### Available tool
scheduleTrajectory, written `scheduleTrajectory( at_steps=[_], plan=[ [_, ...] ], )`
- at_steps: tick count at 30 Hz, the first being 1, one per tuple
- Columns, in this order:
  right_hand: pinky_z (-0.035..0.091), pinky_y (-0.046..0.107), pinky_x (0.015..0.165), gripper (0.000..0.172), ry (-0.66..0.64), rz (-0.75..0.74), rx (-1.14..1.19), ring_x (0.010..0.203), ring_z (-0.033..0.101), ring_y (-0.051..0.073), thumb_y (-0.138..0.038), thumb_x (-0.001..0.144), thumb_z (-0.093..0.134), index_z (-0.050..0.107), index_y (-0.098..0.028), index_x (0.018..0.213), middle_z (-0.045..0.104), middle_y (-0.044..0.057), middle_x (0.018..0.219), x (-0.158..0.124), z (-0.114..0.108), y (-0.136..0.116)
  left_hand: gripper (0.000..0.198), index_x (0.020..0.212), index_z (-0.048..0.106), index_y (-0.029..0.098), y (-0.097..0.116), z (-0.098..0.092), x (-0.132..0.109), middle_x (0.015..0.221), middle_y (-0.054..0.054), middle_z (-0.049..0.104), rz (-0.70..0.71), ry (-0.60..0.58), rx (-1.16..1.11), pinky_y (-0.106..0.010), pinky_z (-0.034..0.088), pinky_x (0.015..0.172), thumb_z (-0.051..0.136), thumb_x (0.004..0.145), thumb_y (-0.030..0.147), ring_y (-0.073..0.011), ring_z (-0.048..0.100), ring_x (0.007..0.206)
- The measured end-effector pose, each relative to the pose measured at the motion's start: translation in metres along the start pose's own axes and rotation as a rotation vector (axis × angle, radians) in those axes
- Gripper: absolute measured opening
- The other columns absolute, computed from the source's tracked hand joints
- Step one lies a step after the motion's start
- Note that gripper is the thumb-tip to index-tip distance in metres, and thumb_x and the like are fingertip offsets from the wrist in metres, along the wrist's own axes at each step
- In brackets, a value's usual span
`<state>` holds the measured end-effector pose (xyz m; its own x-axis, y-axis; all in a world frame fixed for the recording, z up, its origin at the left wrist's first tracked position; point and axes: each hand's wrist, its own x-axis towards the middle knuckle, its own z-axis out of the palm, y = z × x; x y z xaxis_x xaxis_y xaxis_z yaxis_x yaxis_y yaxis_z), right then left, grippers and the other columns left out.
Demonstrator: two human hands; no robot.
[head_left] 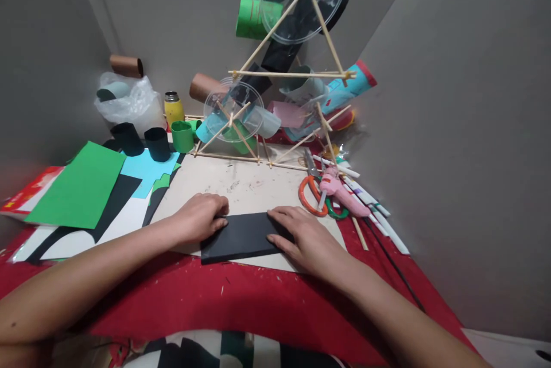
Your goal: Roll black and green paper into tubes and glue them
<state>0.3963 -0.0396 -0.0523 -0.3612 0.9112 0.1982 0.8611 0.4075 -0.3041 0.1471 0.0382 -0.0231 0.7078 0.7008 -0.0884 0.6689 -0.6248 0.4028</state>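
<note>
A folded or rolled strip of black paper (245, 236) lies flat near the front of a pale board. My left hand (204, 216) is at its upper left corner, fingers curled, thumb on the paper. Across from it, my right hand (303, 236) grips the right end, with the fingertips at the upper edge and the thumb pressed lower down. How the fingers go under the paper is hidden. Beyond my right hand lie orange-handled scissors (309, 196) and a pink glue gun (344, 193).
A stick frame (288, 74) with clear plastic discs and coloured paper tubes rises at the back. Green paper (80, 187) and other sheets lie left. Several short tubes, including a green one (183, 137), and a yellow bottle (173, 108) stand behind. Red cloth (258, 299) covers the table.
</note>
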Motion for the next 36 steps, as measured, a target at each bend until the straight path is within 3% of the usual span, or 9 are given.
scheduleTrajectory(
  at_steps=[6, 12, 15, 19, 25, 28, 32, 34, 36],
  plan=[
    [0.050, 0.045, 0.084, 0.041, -0.063, 0.023, 0.022, 0.096, 0.058, 0.028, -0.029, 0.086, 0.064, 0.060, -0.014, 0.124, 0.061, 0.014, 0.106, 0.004, 0.001, 0.008, 0.006, 0.076, 0.054, 0.018, -0.003, -0.002, 0.004, 0.070, 0.000, 0.056, 0.035, -0.066, -0.148, -0.026, 0.033, 0.059, 0.055, 0.082, 0.017, -0.0141, 0.048, 0.065],
    [0.046, 0.044, 0.090, 0.036, -0.069, -0.041, 0.090, 0.108, 0.054, 0.028, -0.027, 0.088, 0.062, 0.059, -0.019, 0.123, 0.060, 0.013, 0.115, 0.011, -0.002, 0.008, 0.012, 0.075, 0.050, 0.018, -0.012, -0.007, 0.011, 0.065, 0.004, 0.048, 0.013, -0.205, -0.390, -0.023, 0.031, 0.057, 0.049, 0.086, 0.020, -0.0117, 0.043, 0.061],
    [0.047, 0.042, 0.082, 0.028, -0.115, -0.062, 0.109, 0.096, 0.056, 0.026, -0.027, 0.090, 0.060, 0.063, -0.019, 0.116, 0.064, 0.011, 0.102, 0.021, -0.004, 0.005, 0.013, 0.077, 0.051, 0.017, -0.019, -0.009, 0.012, 0.067, 0.003, 0.049, 0.025, -0.281, -0.543, -0.023, 0.033, 0.058, 0.049, 0.088, 0.024, -0.0114, 0.043, 0.063],
    [0.046, 0.036, 0.075, 0.013, -0.197, -0.074, 0.279, 0.083, 0.059, 0.022, -0.025, 0.091, 0.057, 0.069, -0.021, 0.093, 0.065, 0.005, 0.081, 0.030, -0.001, 0.002, 0.014, 0.086, 0.060, 0.016, -0.025, -0.007, 0.011, 0.073, 0.001, 0.057, 0.029, -0.316, -0.620, -0.023, 0.036, 0.060, 0.051, 0.089, 0.027, -0.0122, 0.048, 0.066],
    [0.047, 0.028, 0.067, 0.019, -0.170, 0.098, 0.594, 0.074, 0.061, 0.016, -0.025, 0.091, 0.055, 0.070, -0.021, 0.080, 0.063, 0.002, 0.077, 0.030, 0.003, -0.001, 0.017, 0.087, 0.070, 0.017, -0.020, -0.004, 0.011, 0.076, -0.001, 0.066, 0.004, -0.294, -0.623, -0.025, 0.042, 0.067, 0.059, 0.085, 0.031, -0.0152, 0.057, 0.071],
    [0.046, 0.028, 0.067, 0.018, -0.109, 0.202, 0.702, 0.071, 0.060, 0.016, -0.029, 0.088, 0.059, 0.069, -0.020, 0.076, 0.064, 0.002, 0.074, 0.030, -0.002, -0.002, 0.027, 0.095, 0.069, 0.017, -0.022, -0.005, 0.014, 0.075, -0.001, 0.066, -0.117, -0.176, -0.894, -0.025, 0.043, 0.064, 0.061, 0.086, 0.040, -0.0149, 0.059, 0.068],
    [0.046, 0.027, 0.060, 0.022, 0.054, 0.446, 0.891, 0.065, 0.057, 0.016, -0.040, 0.081, 0.067, 0.068, -0.020, 0.073, 0.063, 0.001, 0.069, 0.030, -0.008, -0.003, 0.042, 0.111, 0.062, 0.017, -0.032, -0.008, 0.022, 0.080, -0.004, 0.068, -0.309, 0.157, -1.407, -0.026, 0.047, 0.065, 0.056, 0.088, 0.052, -0.0158, 0.063, 0.070],
    [0.045, 0.024, 0.054, 0.026, 0.161, 0.597, 1.043, 0.060, 0.055, 0.014, -0.044, 0.074, 0.074, 0.068, -0.019, 0.075, 0.062, 0.000, 0.067, 0.030, -0.007, -0.002, 0.049, 0.111, 0.061, 0.015, -0.034, -0.008, 0.023, 0.086, -0.009, 0.070, -0.311, 0.188, -1.568, -0.030, 0.050, 0.070, 0.051, 0.089, 0.058, -0.0186, 0.066, 0.076],
    [0.043, 0.022, 0.051, 0.031, 0.256, 0.721, 1.238, 0.056, 0.054, 0.012, -0.044, 0.068, 0.080, 0.066, -0.018, 0.077, 0.062, -0.001, 0.066, 0.030, -0.002, -0.002, 0.056, 0.113, 0.059, 0.014, -0.030, -0.004, 0.022, 0.091, -0.013, 0.071, -0.266, 0.120, -1.620, -0.033, 0.051, 0.073, 0.050, 0.087, 0.063, -0.0219, 0.068, 0.079]
  ],
)
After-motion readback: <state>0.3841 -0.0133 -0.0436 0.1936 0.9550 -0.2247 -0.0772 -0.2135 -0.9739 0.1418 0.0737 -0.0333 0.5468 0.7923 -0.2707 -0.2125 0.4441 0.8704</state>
